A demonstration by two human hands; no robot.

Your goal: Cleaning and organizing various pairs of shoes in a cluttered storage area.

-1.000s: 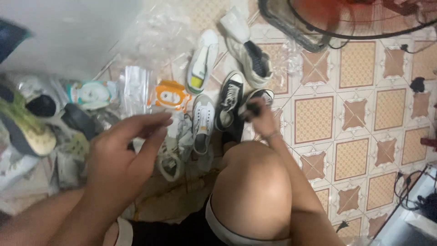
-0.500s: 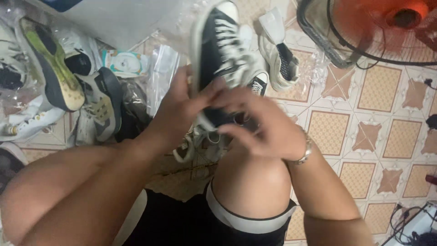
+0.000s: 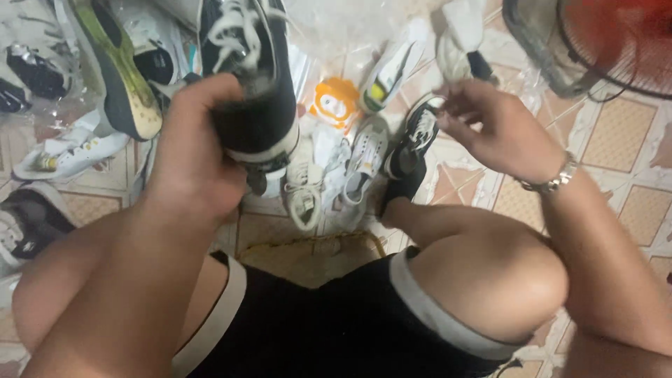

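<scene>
Patterned tan tiled floor (image 3: 616,133), one fan (image 3: 602,42), two white sneakers (image 3: 364,157). Left hand (image 3: 196,154) clasped round one black sneaker (image 3: 252,91); right hand (image 3: 490,126) pinching something unclear.

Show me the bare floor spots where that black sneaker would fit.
Bare tile lies right of the right hand, below the fan. A smaller patch sits between the knees. Around the black sneaker in the left hand, shoes and plastic bags crowd the floor.

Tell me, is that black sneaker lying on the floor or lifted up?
Lifted up. The left hand grips the black sneaker by its heel end, above the tiled floor, laces showing.
</scene>
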